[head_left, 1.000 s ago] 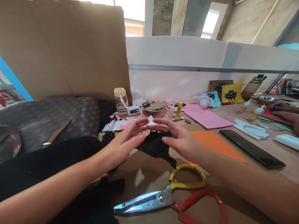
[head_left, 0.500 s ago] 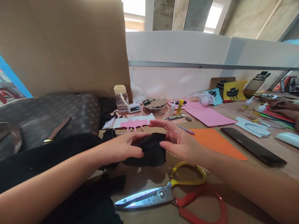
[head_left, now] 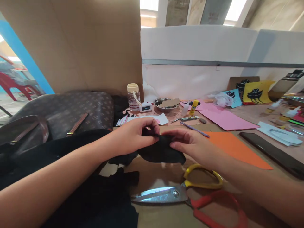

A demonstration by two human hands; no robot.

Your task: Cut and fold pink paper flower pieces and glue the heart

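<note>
A small piece of black cloth [head_left: 161, 153] hangs between my two hands, above the brown cardboard on the table. My left hand [head_left: 140, 134] pinches its upper edge between thumb and fingers. On the other side, my right hand [head_left: 185, 141] grips the cloth's upper right part with thumb and fingertips. Below them lie scissors [head_left: 175, 192] with one yellow and one red handle, blades pointing left. More black cloth [head_left: 102, 199] is spread at the lower left, under my left forearm. The pink paper cutout behind my left hand is mostly hidden.
An orange sheet [head_left: 235, 148], a phone [head_left: 270, 152] and a purple pen [head_left: 194, 129] lie to the right. Behind stand a bottle [head_left: 133, 98], a metal bowl [head_left: 166, 107] and a glue stick [head_left: 194, 107]. A brown patterned bag [head_left: 71, 107] sits at left.
My hands have come closer together, and my right fingers, spread before, now close on the cloth. The cloth has been turned. The view has swung left, and the other person's hands have left it.
</note>
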